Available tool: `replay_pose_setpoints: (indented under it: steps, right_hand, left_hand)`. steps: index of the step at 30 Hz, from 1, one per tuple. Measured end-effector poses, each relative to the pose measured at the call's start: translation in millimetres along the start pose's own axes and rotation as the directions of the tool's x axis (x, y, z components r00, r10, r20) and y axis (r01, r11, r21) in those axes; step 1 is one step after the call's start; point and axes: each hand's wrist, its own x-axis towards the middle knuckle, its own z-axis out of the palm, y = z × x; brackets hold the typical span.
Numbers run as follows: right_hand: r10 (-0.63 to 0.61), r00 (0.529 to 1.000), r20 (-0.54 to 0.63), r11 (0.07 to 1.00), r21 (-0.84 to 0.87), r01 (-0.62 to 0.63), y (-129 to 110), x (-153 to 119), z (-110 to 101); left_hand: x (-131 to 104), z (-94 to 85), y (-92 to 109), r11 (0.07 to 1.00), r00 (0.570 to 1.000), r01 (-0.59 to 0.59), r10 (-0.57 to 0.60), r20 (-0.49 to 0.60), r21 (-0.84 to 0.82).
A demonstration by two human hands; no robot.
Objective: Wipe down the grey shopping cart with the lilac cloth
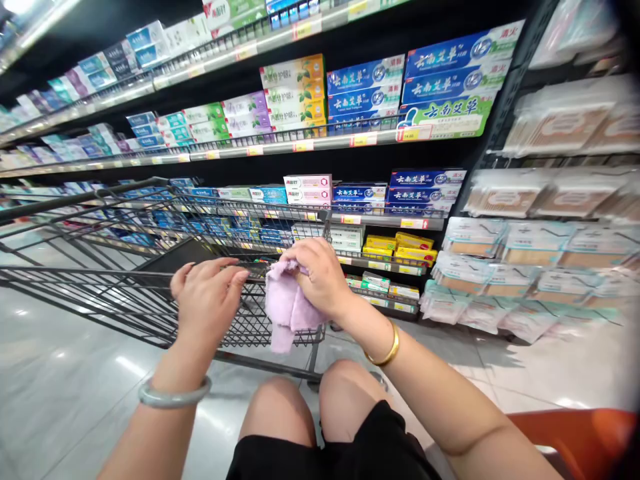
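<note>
My right hand [317, 273] is closed around a fluffy light purple cloth [286, 307], whose folds hang down below the fingers. It is held at the near end of a dark wire shopping cart [250, 327]. To the left, my left hand [207, 297] is over the cart's side rail with fingers reaching forward and the thumb apart. Nothing shows in it, and whether it touches the rail is hard to tell. A pale bangle [174, 393] circles the left wrist and a gold bangle [387, 347] the right.
Shelves of toothpaste boxes [365, 90] run along behind the cart. Packets of cotton swabs [537, 243] hang at the right. An orange object [580, 437] stands at the lower right. My knees [345, 387] are close before the cart, above a pale tiled floor [110, 400].
</note>
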Motion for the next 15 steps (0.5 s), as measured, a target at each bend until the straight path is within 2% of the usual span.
replay_pose_setpoints:
  steps: [4,7,9,11,13,15]
  right_hand:
    - [0.018,1.0,-0.012,0.993,0.117,-0.016,4.9,-3.9,12.1]
    - [0.098,0.991,-0.09,0.974,0.213,-0.076,22.2,-6.9,19.6]
    - [0.222,0.963,-0.152,0.95,0.257,-0.178,31.2,-4.8,22.6]
    - [0.304,0.931,-0.204,0.93,0.276,-0.243,30.0,-3.5,25.6]
    - [0.278,0.929,-0.243,0.935,0.29,-0.204,18.9,-5.5,29.5]
    - [0.202,0.942,-0.268,0.947,0.297,-0.119,6.2,-9.5,34.7]
  left_hand:
    - [-1.8,8.1,46.8,0.967,0.993,-0.048,0.074,0.093,-0.252]
    - [-2.9,15.8,63.5,0.964,0.994,-0.026,0.054,0.1,-0.263]
    - [-2.3,17.6,62.7,0.966,0.993,-0.023,0.053,0.109,-0.257]
    - [-1.1,16.9,56.4,0.964,0.991,-0.035,0.068,0.117,-0.265]
    - [-0.5,14.9,48.6,0.961,0.99,-0.052,0.086,0.115,-0.271]
    - [-1.7,12.4,42.3,0.96,0.989,-0.067,0.1,0.108,-0.272]
